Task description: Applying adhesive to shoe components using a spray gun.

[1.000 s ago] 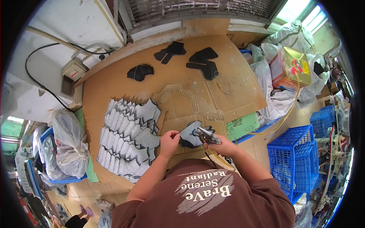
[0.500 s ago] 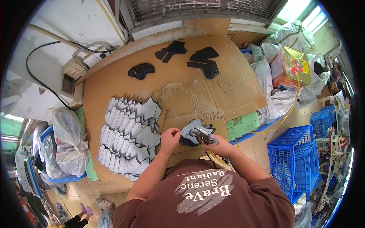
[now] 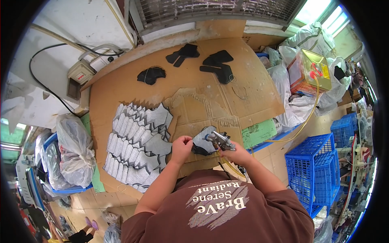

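My right hand point(image 3: 237, 156) is wrapped round the handle of a metal spray gun point(image 3: 221, 141), its nozzle pointing left over a grey, black-edged cut piece point(image 3: 203, 138). That piece lies on the cardboard sheet point(image 3: 190, 115) between my two hands. My left hand point(image 3: 182, 149) is closed with thumb and fingers pinched together, close to the left edge of the piece; what is in the pinch, if anything, is hidden. To its left, overlapping rows of the same grey cut pieces point(image 3: 135, 143) are fanned out on the cardboard.
Stacks of black cut pieces point(image 3: 150, 75) lie farther back. Right of the cardboard stands a tin point(image 3: 302, 77) with a yellow hose point(image 3: 312, 115). Blue crates point(image 3: 310, 174) sit at the right, stuffed plastic bags point(image 3: 73, 146) at the left. A metal grille point(image 3: 219, 12) is behind.
My right hand and the spray gun have shifted slightly to the right, uncovering more of the grey piece. My left hand has stayed almost in place.
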